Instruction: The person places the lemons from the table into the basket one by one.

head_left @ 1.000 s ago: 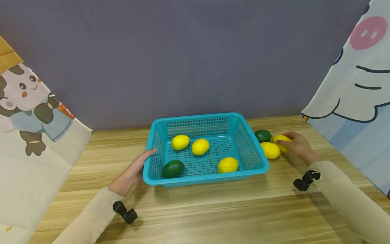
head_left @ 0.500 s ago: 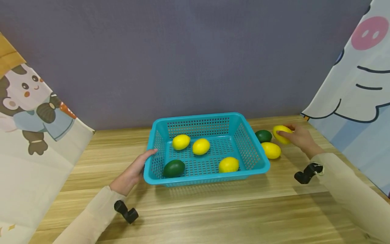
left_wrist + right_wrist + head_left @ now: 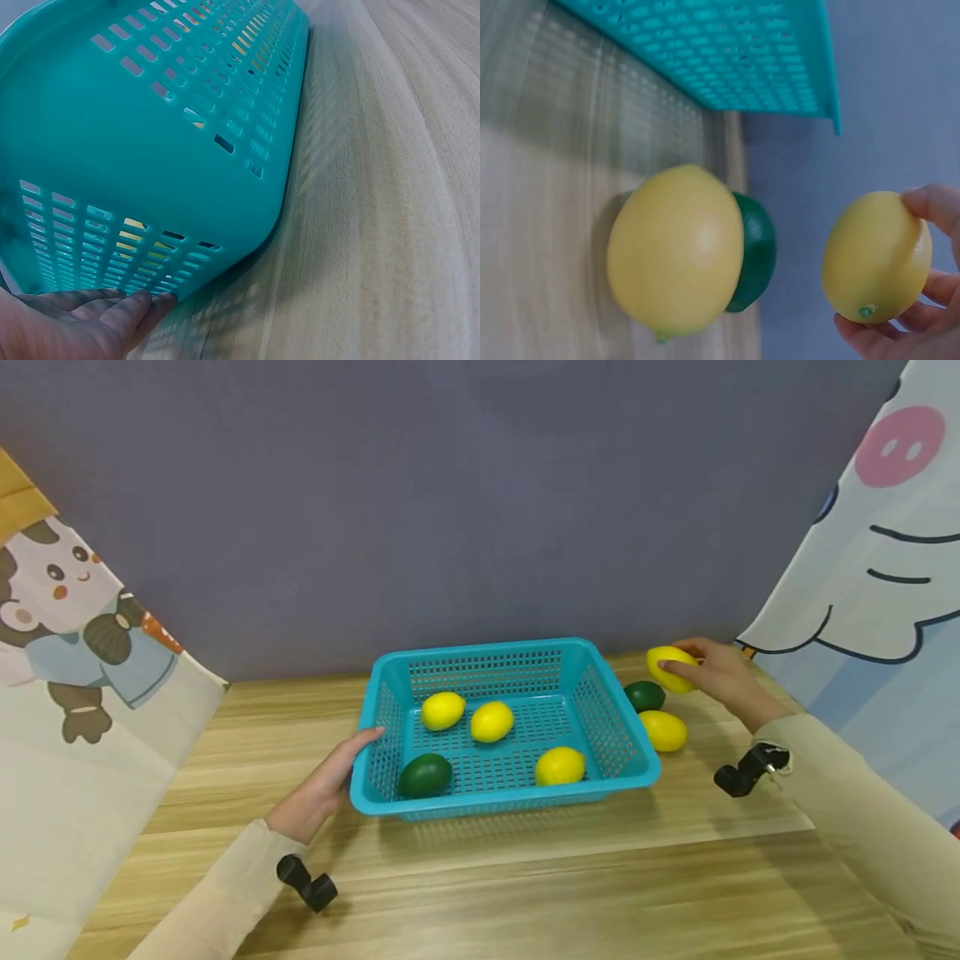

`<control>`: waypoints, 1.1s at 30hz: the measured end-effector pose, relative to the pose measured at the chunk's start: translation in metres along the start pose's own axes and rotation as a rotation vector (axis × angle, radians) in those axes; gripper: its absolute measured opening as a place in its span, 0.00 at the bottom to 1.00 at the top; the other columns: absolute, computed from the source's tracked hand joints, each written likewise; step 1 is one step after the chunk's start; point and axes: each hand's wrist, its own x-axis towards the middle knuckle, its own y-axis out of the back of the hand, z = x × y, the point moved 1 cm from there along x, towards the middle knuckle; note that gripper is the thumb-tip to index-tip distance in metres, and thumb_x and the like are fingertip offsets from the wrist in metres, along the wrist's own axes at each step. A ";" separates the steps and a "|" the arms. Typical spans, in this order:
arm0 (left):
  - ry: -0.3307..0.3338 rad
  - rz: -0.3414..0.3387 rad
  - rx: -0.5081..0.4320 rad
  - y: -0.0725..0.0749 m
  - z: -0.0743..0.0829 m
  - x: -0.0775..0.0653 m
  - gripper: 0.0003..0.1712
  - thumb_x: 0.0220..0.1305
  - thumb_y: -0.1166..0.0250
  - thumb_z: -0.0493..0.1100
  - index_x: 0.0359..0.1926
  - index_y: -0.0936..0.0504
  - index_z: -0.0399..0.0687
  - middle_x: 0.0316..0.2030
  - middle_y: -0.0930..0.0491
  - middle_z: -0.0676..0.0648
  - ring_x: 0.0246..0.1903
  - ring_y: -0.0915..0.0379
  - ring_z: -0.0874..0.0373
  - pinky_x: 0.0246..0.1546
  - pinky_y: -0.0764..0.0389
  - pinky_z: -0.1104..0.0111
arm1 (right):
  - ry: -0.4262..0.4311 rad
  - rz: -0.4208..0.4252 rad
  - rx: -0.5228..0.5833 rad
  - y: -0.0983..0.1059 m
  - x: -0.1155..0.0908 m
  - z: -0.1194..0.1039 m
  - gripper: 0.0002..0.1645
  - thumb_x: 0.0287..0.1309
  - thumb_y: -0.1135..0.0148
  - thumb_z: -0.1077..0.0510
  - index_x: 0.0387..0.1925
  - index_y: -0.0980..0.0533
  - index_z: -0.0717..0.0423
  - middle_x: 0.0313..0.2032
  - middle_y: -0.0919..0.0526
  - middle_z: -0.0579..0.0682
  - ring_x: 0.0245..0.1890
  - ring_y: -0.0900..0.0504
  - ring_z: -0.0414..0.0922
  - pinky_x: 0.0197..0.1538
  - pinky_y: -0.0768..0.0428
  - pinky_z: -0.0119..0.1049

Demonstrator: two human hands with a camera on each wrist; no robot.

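Smooth, softly glossy plastic forms the basket [image 3: 480, 799], while lemons [image 3: 560, 766] show a smooth satin skin and green fruits [image 3: 426, 775] a shinier one; the desk [image 3: 480, 893] is wood-grained with a faint sheen, the backdrop [image 3: 480, 510] and sleeves [image 3: 840, 810] matt cloth.

The wood-grain table [image 3: 525, 893] bears a blue basket [image 3: 510, 797], a lemon [image 3: 665, 732] and a green fruit [image 3: 645, 695].

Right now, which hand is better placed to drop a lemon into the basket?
The right hand, I'd judge: it holds a lemon aloft near the basket, while the left hand grips its rim.
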 end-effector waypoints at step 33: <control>-0.006 -0.002 -0.005 -0.001 -0.002 0.001 0.39 0.69 0.60 0.55 0.72 0.59 0.38 0.64 0.44 0.28 0.55 0.33 0.45 0.54 0.27 0.52 | 0.116 -0.064 0.180 -0.019 0.022 -0.100 0.36 0.61 0.42 0.43 0.62 0.35 0.60 0.58 0.29 0.60 0.52 0.30 0.54 0.46 0.26 0.40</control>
